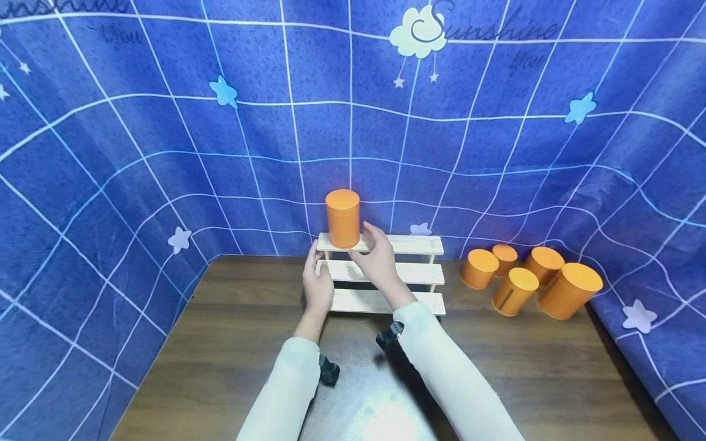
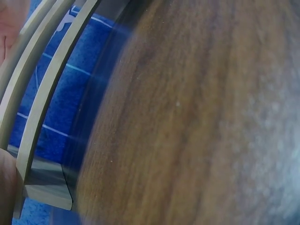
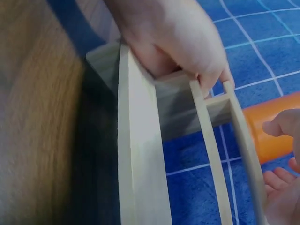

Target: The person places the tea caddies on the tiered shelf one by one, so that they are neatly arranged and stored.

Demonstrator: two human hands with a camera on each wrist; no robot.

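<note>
A pale wooden three-tier display rack (image 1: 388,300) stands against the back of the table. On the left end of its top tier, an orange lidded canister (image 1: 343,222) sits upright. My left hand (image 1: 318,288) grips the rack's left end, its thumb in front and its fingers along the side; the right wrist view also shows that hand (image 3: 183,37) at the tier ends. Close to the canister's right side is my right hand (image 1: 380,260), thumb and fingers spread apart. In the right wrist view its thumb (image 3: 283,126) overlaps the orange canister (image 3: 276,117); contact is unclear.
Several more orange canisters of different sizes, among them a tall one (image 1: 570,291) and a small one (image 1: 504,257), stand grouped on the table's right. A blue patterned cloth (image 1: 248,135) hangs behind and beside the wooden table (image 1: 220,361).
</note>
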